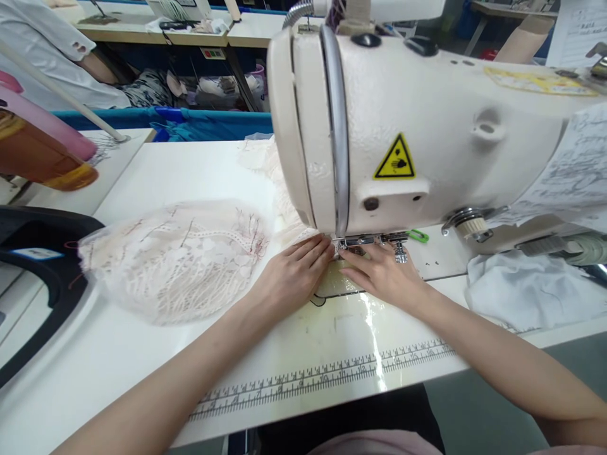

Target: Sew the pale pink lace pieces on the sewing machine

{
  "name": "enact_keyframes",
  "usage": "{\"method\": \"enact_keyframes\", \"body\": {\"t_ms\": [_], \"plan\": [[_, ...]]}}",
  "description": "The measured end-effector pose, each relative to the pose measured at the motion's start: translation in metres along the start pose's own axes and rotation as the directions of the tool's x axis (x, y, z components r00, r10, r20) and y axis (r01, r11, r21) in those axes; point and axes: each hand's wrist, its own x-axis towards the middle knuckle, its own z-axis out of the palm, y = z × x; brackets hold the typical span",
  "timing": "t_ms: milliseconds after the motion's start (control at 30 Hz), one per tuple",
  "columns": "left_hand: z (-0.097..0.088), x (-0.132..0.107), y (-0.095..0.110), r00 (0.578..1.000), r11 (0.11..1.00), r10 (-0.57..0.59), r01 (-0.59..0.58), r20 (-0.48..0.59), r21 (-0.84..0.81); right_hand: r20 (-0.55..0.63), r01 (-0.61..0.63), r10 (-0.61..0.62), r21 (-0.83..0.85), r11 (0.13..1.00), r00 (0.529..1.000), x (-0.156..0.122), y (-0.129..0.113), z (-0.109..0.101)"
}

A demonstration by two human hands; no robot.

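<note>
My left hand (pixel 294 268) lies flat with its fingers stretched out, over the edge of a pale lace fabric (pixel 289 218) just left of the needle. My right hand (pixel 386 272) is open, fingers apart, at the presser foot (pixel 342 245) of a white sewing machine (pixel 441 126). Some of its fingertips are hidden behind the metal attachment there. The fabric runs back behind the machine head. Left of my left hand rests a bundle of cream lace pieces (pixel 175 259) with loose dark red threads.
A printed ruler (pixel 327 379) runs along the table's front. White cloth (pixel 531 287) lies at the right, and a small green clip (pixel 418 236) beside the presser foot. Bottles (pixel 47 151) and a black curved object (pixel 57 253) stand left. Another person (pixel 52 57) sits beyond.
</note>
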Motion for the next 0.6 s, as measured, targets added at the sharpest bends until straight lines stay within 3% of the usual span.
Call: {"method": "enact_keyframes", "body": {"t_ms": [167, 367, 600], "plan": [[-0.0003, -0.0004, 0.0025, 1.0, 1.0, -0.012, 0.012, 0.008, -0.002, 0.029, -0.021, 0.02, 0.042, 0.999, 0.999, 0.0, -0.0016, 0.0005], [-0.0026, 0.0019, 0.005, 1.0, 0.997, 0.021, -0.02, -0.02, 0.073, -0.036, 0.058, -0.057, 0.016, 0.998, 0.998, 0.0001, -0.0021, 0.002], [-0.0019, 0.0034, 0.0061, 0.998, 0.994, 0.024, -0.018, -0.052, 0.112, -0.074, 0.068, -0.067, 0.01, 0.998, 0.995, 0.0015, -0.0012, 0.0012]]}}
